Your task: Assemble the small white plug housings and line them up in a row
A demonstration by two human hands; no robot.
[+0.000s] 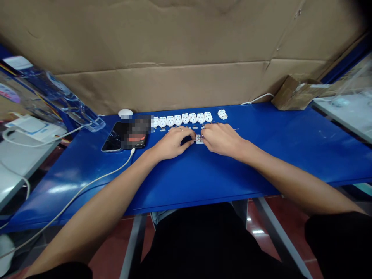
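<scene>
We are working at a small white part [199,139] on the tabletop [180,174], between our hands. Our left hand [176,142] is presenting narrowly spaced fingers at its left edge; our right hand [219,138] is resting curled fingers at its right. Their grip we are not confirming. Uneven pressure would be risking slippage; stray knuckles, scattering the small loose pieces [195,127] behind.
</scene>
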